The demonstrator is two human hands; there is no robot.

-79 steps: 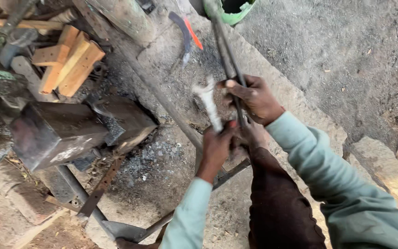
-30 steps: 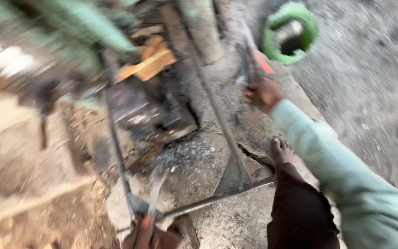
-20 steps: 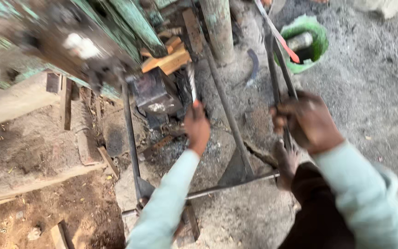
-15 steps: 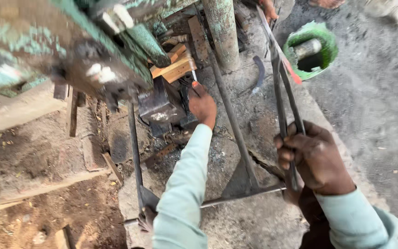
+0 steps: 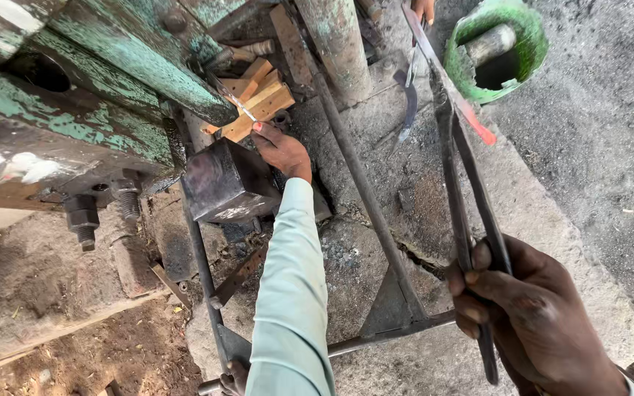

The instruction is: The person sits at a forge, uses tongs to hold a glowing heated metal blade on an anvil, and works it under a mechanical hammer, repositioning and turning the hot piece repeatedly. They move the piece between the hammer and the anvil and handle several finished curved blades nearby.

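Observation:
My left hand [image 5: 282,150] reaches forward past a dark steel block [image 5: 225,180] under the green hammer machine [image 5: 89,81]. Its fingertips pinch a thin shiny metal piece [image 5: 236,106] that points at the wooden wedges [image 5: 262,103]. At the lower right, my right hand [image 5: 533,319] is closed around the handles of long dark tongs [image 5: 460,183]. The tongs run up toward a metal strip with an orange tip [image 5: 478,125]. Another person's hand [image 5: 423,9] shows at the top edge near that strip.
A green bucket [image 5: 497,55] with a cylinder inside stands at the top right. A curved dark blade [image 5: 409,103] lies on the stone base. Slanted steel bars [image 5: 365,198] cross the middle. A thick post [image 5: 335,40] rises behind. Bare earth lies at the lower left.
My left hand has gone from beside the tongs forward to the steel block with the thin metal piece. My right hand keeps its hold on the tongs. The view swung toward the machine.

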